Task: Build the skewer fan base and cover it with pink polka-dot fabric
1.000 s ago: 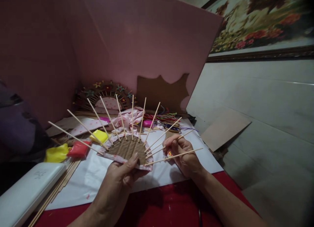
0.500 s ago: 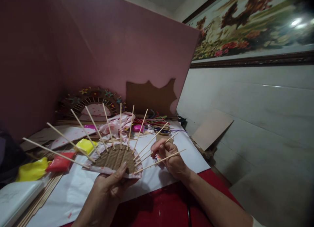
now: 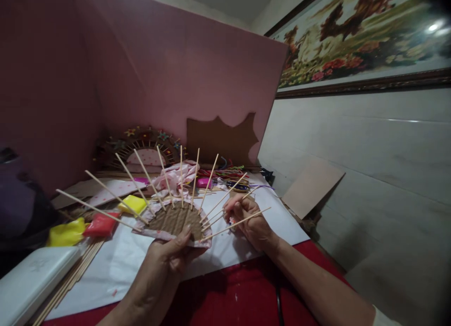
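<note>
My left hand point(image 3: 169, 255) grips the lower edge of a half-round cardboard piece point(image 3: 174, 220) trimmed with pink dotted cloth. Several thin wooden sticks point(image 3: 120, 201) fan out from its curved edge. My right hand point(image 3: 248, 220) is closed at the right side of the fan, its fingers pinched round one of the rightmost sticks point(image 3: 234, 224). The fan is held tilted just above a white paper sheet point(image 3: 130, 265).
A finished decorated fan point(image 3: 141, 145) leans on the pink wall. Yellow and red clay packs point(image 3: 84, 227), loose sticks point(image 3: 66, 283), a white box point(image 3: 31, 281), pink cloth point(image 3: 176, 175), coloured pipe cleaners point(image 3: 225, 172) and cardboard pieces point(image 3: 312, 185) lie around. A red cloth point(image 3: 229, 298) covers the table front.
The view swung up and left, then back a little. Both hands keep their hold on the fan; the right hand's fingers shifted slightly along the rightmost sticks.
</note>
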The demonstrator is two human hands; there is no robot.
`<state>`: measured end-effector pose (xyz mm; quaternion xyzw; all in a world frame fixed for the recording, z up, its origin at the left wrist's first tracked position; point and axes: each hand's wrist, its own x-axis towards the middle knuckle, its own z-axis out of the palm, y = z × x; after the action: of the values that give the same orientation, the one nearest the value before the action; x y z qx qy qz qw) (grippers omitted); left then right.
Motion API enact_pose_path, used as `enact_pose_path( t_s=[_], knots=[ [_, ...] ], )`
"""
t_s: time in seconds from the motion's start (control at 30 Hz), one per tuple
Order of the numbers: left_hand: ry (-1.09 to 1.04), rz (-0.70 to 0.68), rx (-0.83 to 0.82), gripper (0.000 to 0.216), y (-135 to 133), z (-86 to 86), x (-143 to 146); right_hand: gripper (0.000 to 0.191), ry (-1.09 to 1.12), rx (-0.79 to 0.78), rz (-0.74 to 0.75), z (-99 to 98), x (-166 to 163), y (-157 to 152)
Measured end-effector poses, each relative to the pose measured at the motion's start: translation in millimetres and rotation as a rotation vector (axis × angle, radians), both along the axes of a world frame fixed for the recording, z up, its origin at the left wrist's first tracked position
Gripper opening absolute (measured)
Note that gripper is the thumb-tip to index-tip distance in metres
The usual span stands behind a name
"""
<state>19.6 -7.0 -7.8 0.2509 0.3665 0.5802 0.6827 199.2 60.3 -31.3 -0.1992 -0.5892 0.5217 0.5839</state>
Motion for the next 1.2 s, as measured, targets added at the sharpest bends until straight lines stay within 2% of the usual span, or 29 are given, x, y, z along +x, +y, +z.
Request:
enact_pose_path(
  t_s=[0.33, 0.63, 1.2],
  knots=[
    [-0.04, -0.016, 0.024, 0.005, -0.5, -1.3, -0.4, 0.021, -0.051, 0.044, -0.058, 1.3, 1.8, -0.2],
    [-0.025, 0.088, -0.026, 0.015, 3.7, -1.5, 3.4, 0.02, -0.037, 0.072, -0.063, 1.6, 0.2, 0.7],
    [-0.003, 0.049, -0.003, 0.009, 1.2, -2.0, 2.3, 0.022, -0.046, 0.046, -0.062, 2.7, 1.3, -0.3]
  ],
)
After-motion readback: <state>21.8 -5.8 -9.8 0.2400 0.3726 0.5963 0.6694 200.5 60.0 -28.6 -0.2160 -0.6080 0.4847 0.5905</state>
